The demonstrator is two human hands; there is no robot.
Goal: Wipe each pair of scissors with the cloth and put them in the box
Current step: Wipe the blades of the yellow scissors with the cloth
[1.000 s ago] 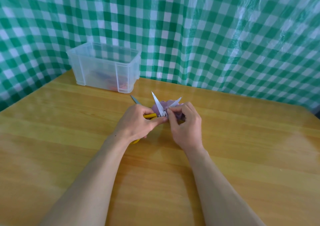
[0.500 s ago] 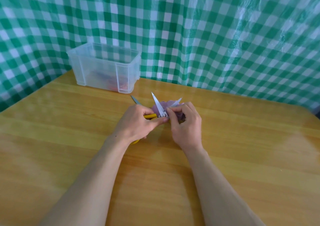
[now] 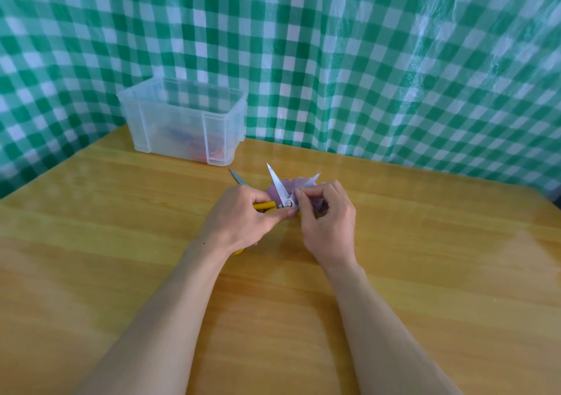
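The left hand (image 3: 243, 217) is gripping the scissors (image 3: 278, 186) by the handles, blades splayed, pointing away; the right hand (image 3: 329, 226) is pinching the cloth (image 3: 290, 182) on one blade. The box (image 3: 182, 121) is sitting ahead-left, nearer the left hand.

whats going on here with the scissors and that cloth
A person is cleaning scissors at a wooden table. The left hand grips the yellow-handled scissors, whose blades are spread open. The right hand pinches a purple cloth against one blade near the pivot. A grey blade tip shows just behind the left hand. The clear box at the back left holds coloured items, too blurred to identify.
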